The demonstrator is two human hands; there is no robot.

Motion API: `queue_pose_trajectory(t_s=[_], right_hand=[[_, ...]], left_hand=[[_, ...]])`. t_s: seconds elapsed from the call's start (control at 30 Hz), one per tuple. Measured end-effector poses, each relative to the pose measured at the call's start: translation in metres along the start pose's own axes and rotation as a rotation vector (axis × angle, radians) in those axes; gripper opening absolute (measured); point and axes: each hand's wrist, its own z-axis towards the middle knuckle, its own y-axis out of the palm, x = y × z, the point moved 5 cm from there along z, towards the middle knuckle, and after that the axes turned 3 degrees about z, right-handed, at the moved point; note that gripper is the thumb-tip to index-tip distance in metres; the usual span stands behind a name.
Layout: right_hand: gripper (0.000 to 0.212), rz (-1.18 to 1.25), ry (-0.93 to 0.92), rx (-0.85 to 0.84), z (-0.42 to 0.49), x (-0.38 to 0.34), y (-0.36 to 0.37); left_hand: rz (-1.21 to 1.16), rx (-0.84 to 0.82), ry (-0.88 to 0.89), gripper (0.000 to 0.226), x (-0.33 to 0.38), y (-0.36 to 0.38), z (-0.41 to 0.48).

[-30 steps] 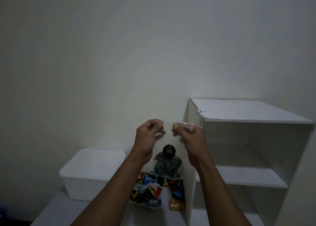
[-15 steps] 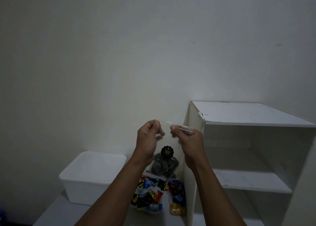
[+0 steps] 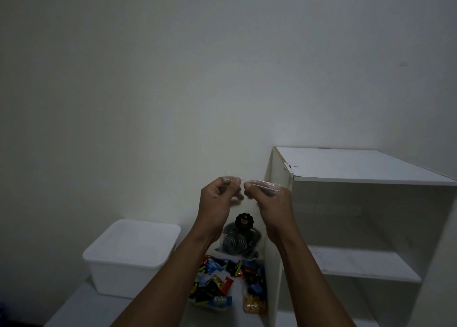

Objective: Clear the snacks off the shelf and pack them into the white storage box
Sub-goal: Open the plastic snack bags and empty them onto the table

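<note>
Snack bag (image 3: 247,209) of clear plastic contains dark spiral biscuits (image 3: 235,244).

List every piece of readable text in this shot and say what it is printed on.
"Kuping Gajah": black label on the clear bag.
"Kalpa", as best it reads, since the letters are blurred: blue wrapper in the snack pile.
Other wrappers: print too small to read.

1. Wall (image 3: 173,79) — plain, pale and dimly lit, filling the upper view, with a faint smudge (image 3: 403,64) at far right.
2. Desk (image 3: 99,312) — white top, left edge running diagonally along the bottom.
</note>
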Motion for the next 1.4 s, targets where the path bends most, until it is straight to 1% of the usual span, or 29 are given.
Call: queue_pose_trajectory(t_s=[0.1,0.23,0.43,0.53,0.67,0.87,0.97,1.1,1.2,1.27,1.4], right_hand=[[0.005,0.001,-0.014,-0.030,0.001,-0.001,-0.002],[0.006,-0.012,-0.031,-0.049,0.003,0.000,-0.002],[0.007,0.095,0.003,0.103,0.007,0.004,-0.007],[0.003,0.111,0.007,0.160,0.009,0.005,-0.012],[0.003,0.119,-0.002,0.221,0.011,0.009,-0.021],[0.012,0.188,0.006,0.318,0.012,0.016,-0.027],[0.011,0.195,-0.002,0.317,0.012,0.016,-0.024],[0.021,0.218,0.020,0.322,0.011,0.018,-0.018],[0.022,0.229,0.053,0.296,0.010,0.024,-0.016],[0.018,0.215,0.081,0.245,0.009,0.026,-0.018],[0.013,0.013,0.096,0.041,0.006,0.029,-0.019]], left_hand=[[-0.016,-0.069,-0.042,0.016,-0.001,0.005,0.001],[0.021,-0.004,-0.047,0.011,-0.003,0.007,0.001],[0.063,0.084,0.006,0.010,0.005,0.017,0.001],[0.065,0.114,0.020,0.011,0.005,0.016,0.002],[-0.012,0.114,-0.011,0.011,0.001,0.016,0.003],[-0.061,0.223,-0.048,0.018,-0.002,0.015,0.006],[-0.100,0.235,-0.060,0.023,-0.001,0.016,0.008],[-0.139,0.262,-0.089,0.033,-0.003,0.012,0.008],[-0.140,0.282,-0.142,0.038,-0.008,0.009,0.007],[-0.089,0.275,-0.181,0.039,-0.014,0.006,0.008],[0.047,0.283,-0.194,0.038,-0.026,-0.009,0.012]])
